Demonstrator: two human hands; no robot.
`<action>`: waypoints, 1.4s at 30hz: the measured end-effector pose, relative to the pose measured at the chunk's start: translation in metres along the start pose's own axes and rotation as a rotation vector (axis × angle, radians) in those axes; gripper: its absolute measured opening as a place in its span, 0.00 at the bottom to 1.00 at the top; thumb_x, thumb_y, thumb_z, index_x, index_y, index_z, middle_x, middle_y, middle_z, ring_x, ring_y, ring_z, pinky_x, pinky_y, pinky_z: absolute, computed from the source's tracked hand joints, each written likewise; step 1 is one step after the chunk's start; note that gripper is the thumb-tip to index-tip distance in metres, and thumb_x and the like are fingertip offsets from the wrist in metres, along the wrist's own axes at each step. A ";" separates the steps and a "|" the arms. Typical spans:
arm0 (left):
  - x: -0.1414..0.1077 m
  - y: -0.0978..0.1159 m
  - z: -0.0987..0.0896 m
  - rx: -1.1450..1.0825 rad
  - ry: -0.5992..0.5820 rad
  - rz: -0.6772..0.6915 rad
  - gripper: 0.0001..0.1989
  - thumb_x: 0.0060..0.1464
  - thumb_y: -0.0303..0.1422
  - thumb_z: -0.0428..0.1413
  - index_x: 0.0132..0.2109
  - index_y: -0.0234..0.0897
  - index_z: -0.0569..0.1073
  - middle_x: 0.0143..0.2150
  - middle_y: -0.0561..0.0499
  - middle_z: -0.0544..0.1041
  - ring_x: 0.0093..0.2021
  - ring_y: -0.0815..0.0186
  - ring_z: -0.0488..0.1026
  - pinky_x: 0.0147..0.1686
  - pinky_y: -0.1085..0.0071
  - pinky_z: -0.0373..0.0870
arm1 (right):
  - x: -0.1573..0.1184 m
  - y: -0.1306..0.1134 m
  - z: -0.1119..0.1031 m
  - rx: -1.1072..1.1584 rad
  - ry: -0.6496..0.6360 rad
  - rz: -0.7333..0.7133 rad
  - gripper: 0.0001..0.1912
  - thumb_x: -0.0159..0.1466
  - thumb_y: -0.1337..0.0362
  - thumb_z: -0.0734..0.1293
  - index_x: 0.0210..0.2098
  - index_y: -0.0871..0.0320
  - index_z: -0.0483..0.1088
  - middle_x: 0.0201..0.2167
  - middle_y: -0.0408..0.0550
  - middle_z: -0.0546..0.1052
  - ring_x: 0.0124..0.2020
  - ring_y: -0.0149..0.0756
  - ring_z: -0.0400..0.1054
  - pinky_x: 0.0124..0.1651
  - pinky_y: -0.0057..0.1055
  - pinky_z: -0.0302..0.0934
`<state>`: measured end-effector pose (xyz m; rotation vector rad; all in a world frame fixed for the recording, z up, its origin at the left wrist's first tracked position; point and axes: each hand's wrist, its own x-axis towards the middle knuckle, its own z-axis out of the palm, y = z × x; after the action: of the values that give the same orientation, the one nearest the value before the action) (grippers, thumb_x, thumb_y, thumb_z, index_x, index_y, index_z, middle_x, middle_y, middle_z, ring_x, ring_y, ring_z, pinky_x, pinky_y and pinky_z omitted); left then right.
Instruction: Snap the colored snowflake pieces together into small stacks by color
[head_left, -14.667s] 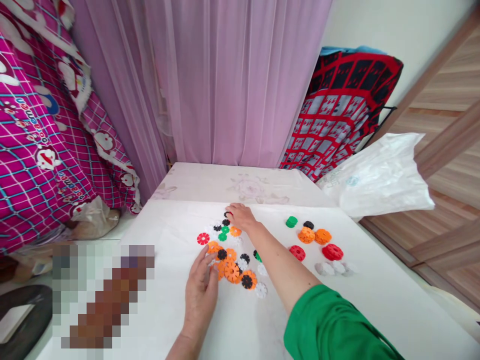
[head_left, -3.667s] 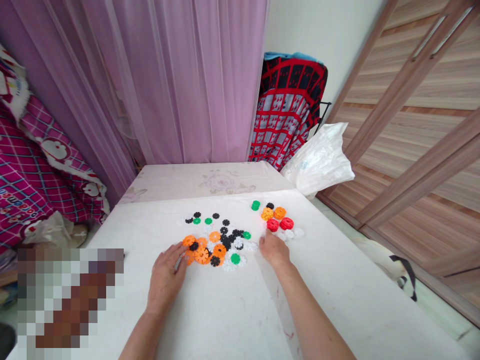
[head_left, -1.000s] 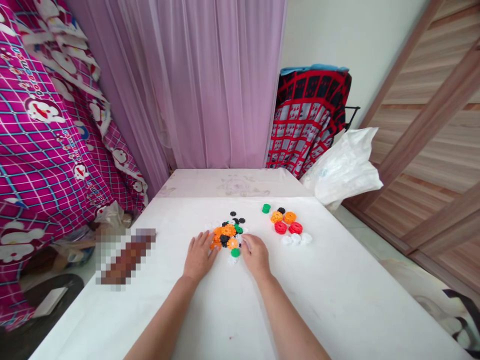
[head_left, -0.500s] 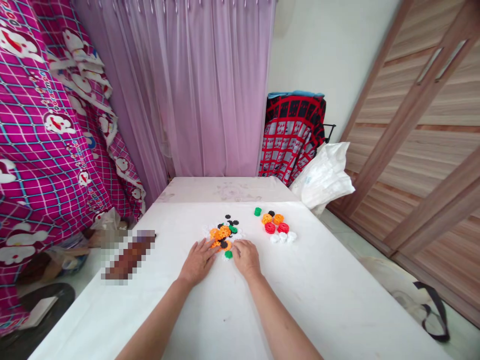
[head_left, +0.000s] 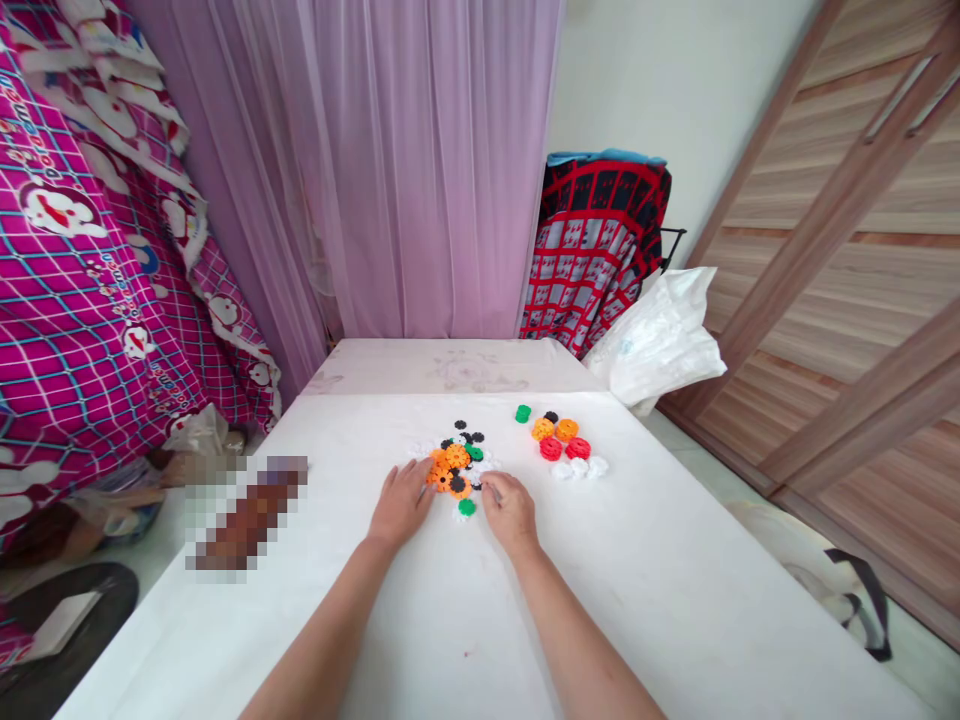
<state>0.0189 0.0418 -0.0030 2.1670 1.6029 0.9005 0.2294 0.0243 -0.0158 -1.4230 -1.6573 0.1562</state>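
A mixed pile of small notched plastic discs (head_left: pixel 455 457), orange, black, green and white, lies in the middle of the white table (head_left: pixel 652 590). My left hand (head_left: pixel 403 502) rests flat at the pile's left edge, fingers stretched out, its fingertips beside the orange discs. At the right edge, my right hand (head_left: pixel 511 510) has its fingers curled and pressed together, close to some white discs; what lies between the fingertips is too small to make out. A green disc (head_left: pixel 466 507) sits on the near side, between both hands.
Right of the pile stand sorted groups by colour: green discs (head_left: pixel 523 413), orange discs (head_left: pixel 567 430), red discs (head_left: pixel 577 448) and white discs (head_left: pixel 580 468). A pixelated brown item (head_left: pixel 251 515) lies at the table's left. A white bag (head_left: pixel 652 340) leans by the far right corner.
My left fingers have drawn back left from on top of the orange discs. My right hand has shifted slightly away from the pile's near side. The camera view has tilted a little.
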 end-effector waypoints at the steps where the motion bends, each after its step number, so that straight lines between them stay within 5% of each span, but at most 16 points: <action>1: 0.002 -0.003 -0.001 -0.032 0.018 -0.012 0.20 0.60 0.38 0.48 0.57 0.44 0.72 0.59 0.49 0.74 0.62 0.59 0.67 0.65 0.52 0.54 | 0.000 0.001 0.000 0.004 0.007 0.020 0.14 0.60 0.67 0.59 0.35 0.54 0.76 0.37 0.47 0.80 0.41 0.38 0.73 0.48 0.35 0.65; 5: 0.015 -0.017 -0.003 -0.154 0.160 -0.138 0.22 0.62 0.40 0.42 0.53 0.39 0.74 0.54 0.46 0.78 0.54 0.62 0.74 0.57 0.61 0.67 | 0.002 -0.004 -0.002 0.017 -0.013 0.013 0.11 0.59 0.66 0.61 0.35 0.54 0.75 0.37 0.46 0.80 0.41 0.38 0.72 0.48 0.36 0.64; 10: 0.039 -0.024 0.000 -0.263 0.280 -0.260 0.21 0.59 0.42 0.44 0.50 0.38 0.75 0.49 0.47 0.80 0.49 0.61 0.76 0.53 0.62 0.70 | 0.005 -0.022 -0.007 -0.039 -0.174 -0.108 0.12 0.55 0.68 0.66 0.39 0.53 0.74 0.41 0.46 0.78 0.46 0.40 0.69 0.51 0.37 0.60; 24: 0.038 -0.019 0.000 -0.477 0.274 -0.353 0.22 0.54 0.47 0.50 0.47 0.39 0.77 0.48 0.47 0.81 0.49 0.59 0.76 0.53 0.60 0.70 | 0.010 -0.033 0.004 -0.135 -0.267 -0.074 0.16 0.56 0.69 0.68 0.44 0.54 0.69 0.39 0.46 0.77 0.43 0.42 0.67 0.48 0.38 0.56; 35: 0.035 -0.021 0.002 -0.489 0.264 -0.366 0.21 0.55 0.47 0.51 0.47 0.40 0.77 0.49 0.47 0.80 0.50 0.59 0.76 0.55 0.60 0.69 | 0.014 -0.029 -0.013 0.201 -0.349 0.182 0.14 0.58 0.69 0.62 0.42 0.51 0.73 0.38 0.43 0.77 0.35 0.32 0.72 0.37 0.26 0.66; 42: 0.035 -0.022 0.001 -0.468 0.254 -0.364 0.22 0.55 0.47 0.50 0.47 0.40 0.77 0.49 0.47 0.80 0.50 0.59 0.76 0.54 0.60 0.69 | 0.027 0.027 -0.035 0.019 -0.045 0.357 0.18 0.62 0.57 0.59 0.45 0.57 0.73 0.41 0.52 0.79 0.36 0.39 0.74 0.39 0.35 0.70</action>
<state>0.0091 0.0818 -0.0060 1.4373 1.6195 1.3073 0.2751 0.0405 0.0020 -1.7021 -1.4196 0.4070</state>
